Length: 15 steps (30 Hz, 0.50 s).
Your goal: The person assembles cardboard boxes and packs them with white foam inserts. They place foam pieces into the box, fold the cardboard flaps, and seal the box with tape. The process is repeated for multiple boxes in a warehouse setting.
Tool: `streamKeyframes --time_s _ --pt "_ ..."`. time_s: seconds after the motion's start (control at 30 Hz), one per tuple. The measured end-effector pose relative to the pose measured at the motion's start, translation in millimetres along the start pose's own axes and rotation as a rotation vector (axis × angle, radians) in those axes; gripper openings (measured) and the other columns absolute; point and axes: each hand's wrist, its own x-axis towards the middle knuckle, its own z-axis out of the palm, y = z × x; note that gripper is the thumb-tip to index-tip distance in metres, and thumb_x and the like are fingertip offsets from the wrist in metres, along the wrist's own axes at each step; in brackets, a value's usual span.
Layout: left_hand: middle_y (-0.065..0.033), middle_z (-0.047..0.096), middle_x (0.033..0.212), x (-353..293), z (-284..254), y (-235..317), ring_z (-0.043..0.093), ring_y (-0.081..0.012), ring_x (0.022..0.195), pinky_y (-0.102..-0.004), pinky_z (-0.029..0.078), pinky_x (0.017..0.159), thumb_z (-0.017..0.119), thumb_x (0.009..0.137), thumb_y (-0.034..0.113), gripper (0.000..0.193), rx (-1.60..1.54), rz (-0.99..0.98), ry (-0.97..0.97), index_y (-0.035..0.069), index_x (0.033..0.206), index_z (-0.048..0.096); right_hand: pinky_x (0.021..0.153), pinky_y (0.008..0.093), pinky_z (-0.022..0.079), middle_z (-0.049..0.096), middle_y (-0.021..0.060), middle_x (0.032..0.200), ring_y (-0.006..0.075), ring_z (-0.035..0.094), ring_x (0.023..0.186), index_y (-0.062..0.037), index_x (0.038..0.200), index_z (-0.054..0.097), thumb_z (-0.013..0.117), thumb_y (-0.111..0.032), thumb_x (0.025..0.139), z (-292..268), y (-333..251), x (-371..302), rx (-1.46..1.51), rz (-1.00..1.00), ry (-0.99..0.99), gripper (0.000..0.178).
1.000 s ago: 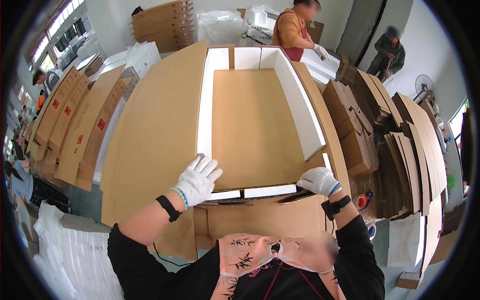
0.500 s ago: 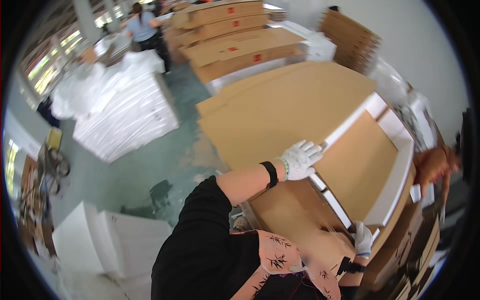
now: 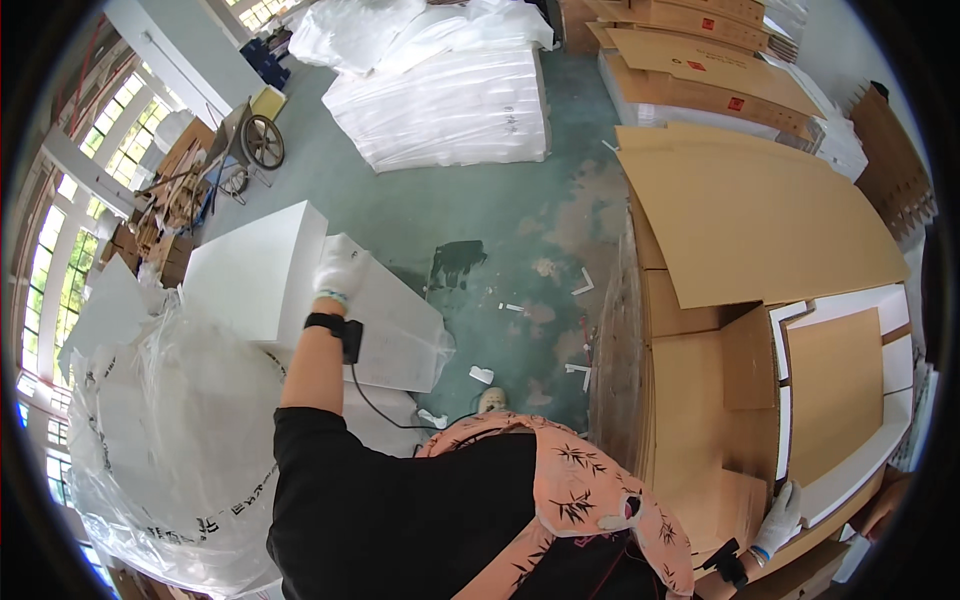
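My left hand [image 3: 340, 268], in a white knit glove, touches the top edge of a white foam block [image 3: 385, 320] on my left. A second white foam block [image 3: 250, 275] stands right beside it. White glove against white foam makes the fingers hard to make out. At the lower right my gloved right hand [image 3: 780, 525] grips the near edge of an open cardboard box [image 3: 695, 400]. White foam strips [image 3: 852, 465] frame a flat brown cardboard panel [image 3: 835, 390] in that box. A large cardboard flap [image 3: 770, 220] spreads out beyond it.
Clear plastic wrapping [image 3: 180, 430] bulges at the near left. Foam scraps [image 3: 481, 375] lie on the green floor by my shoe. Farther off are a wrapped white stack [image 3: 450, 115], a wheelbarrow [image 3: 235, 145] and stacked cartons [image 3: 700, 85].
My left hand has left the box's foam edge and swung left to the foam blocks. My view has turned left too. The right hand stays at the box's near edge.
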Motion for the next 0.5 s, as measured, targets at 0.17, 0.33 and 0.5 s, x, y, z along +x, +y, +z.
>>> streamKeyframes --time_s 0.17,0.33,0.5 --pt "-0.0234 0.052 0.14 16 -16 -151 0.05 -0.0368 0.131 -0.0423 0.042 0.107 0.063 0.083 0.046 0.085 0.101 -0.357 0.075 0.001 0.148 0.035 0.099 0.0408 0.046 0.064 0.0209 0.122 0.0358 0.06 0.115 0.0025 0.126 0.059 0.052 -0.03 0.1 4 -50 -16 -0.189 -0.069 0.216 0.042" --pt "-0.0212 0.053 0.139 47 -10 -244 0.052 -0.0363 0.128 -0.0432 0.045 0.103 0.066 0.077 0.047 0.089 0.148 -0.418 -0.049 0.002 0.148 0.035 0.099 0.0423 0.046 0.064 0.0231 0.12 0.0381 0.06 0.111 0.0045 0.121 0.061 0.06 -0.012 0.093 56 -163 -26 -0.088 -0.431 0.182 0.032" --pt "-0.0201 0.057 0.127 41 -27 -202 0.058 -0.0368 0.117 -0.0431 0.047 0.098 0.067 0.075 0.043 0.077 0.394 -0.336 -0.157 0.005 0.138 0.044 0.093 0.0427 0.05 0.067 0.0215 0.113 0.0382 0.063 0.106 0.0036 0.113 0.066 0.066 -0.01 0.086 133 -298 -48 0.08 -0.814 0.056 0.03"
